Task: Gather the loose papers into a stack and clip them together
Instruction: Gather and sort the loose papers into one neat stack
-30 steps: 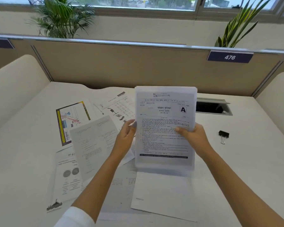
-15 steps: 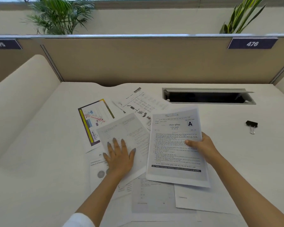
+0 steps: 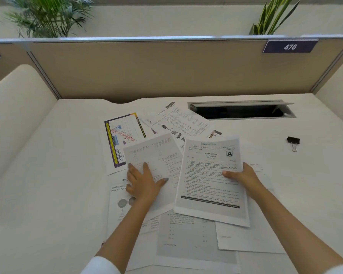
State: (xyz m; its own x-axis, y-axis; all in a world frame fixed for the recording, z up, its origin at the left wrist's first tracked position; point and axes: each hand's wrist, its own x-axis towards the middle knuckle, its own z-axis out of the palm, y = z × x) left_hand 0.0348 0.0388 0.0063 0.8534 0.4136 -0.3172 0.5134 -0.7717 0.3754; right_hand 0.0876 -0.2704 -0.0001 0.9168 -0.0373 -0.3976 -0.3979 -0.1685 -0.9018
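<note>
Left hand (image 3: 145,182) lies flat, fingers spread, on a loose sheet (image 3: 156,155); right hand (image 3: 244,175) pinches the stack (image 3: 210,186) above scattered papers (image 3: 194,238). A clip (image 3: 293,142) sits well apart, right; lower sheets partly hidden.

Office cubicle: numbered partition (image 3: 290,46), desk (image 3: 48,175).

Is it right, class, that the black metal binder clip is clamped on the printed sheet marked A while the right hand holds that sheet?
Not quite. The head view shows the black metal binder clip lying loose on the white desk, apart from the papers. The right hand does hold the printed sheet marked A.
</note>
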